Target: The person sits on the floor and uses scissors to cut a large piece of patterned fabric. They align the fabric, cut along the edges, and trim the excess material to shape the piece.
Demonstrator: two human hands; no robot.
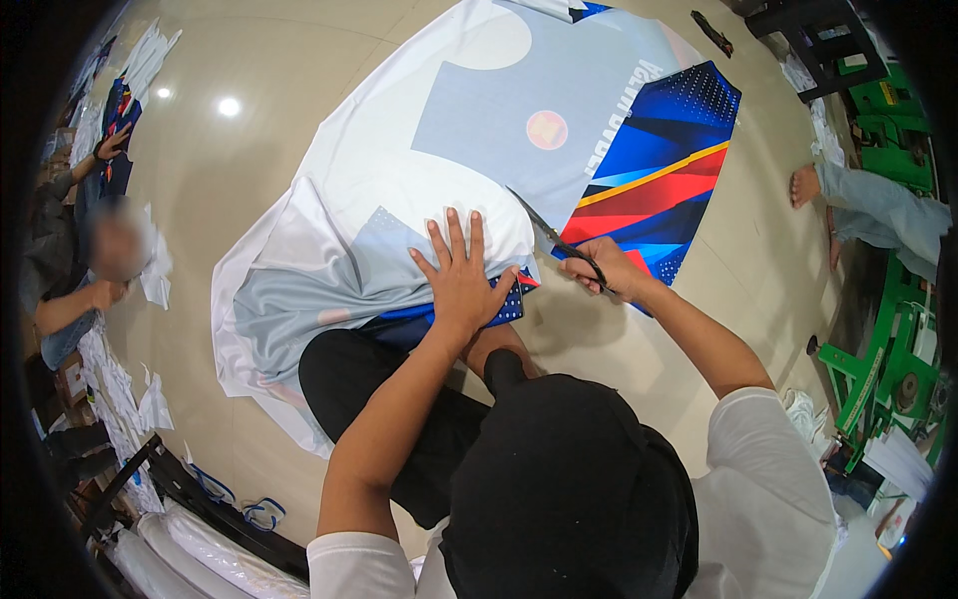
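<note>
A large piece of printed fabric lies spread on the floor, white and grey with a round pink emblem. Its right part is a panel patterned in blue, red and yellow. My right hand is closed round the handles of black scissors. Their blades point up and to the left, at the curved edge between the white cloth and the coloured panel. Spread flat, my left hand presses on the fabric left of the scissors. Folded cloth bunches beside my knee, with a dark blue patterned part under my left palm.
A co-worker sits at the far left among white cloth scraps. Another person's bare foot and jeans show at the right, near a green metal machine. A dark object lies on the tiles; wrapped rolls lie at lower left.
</note>
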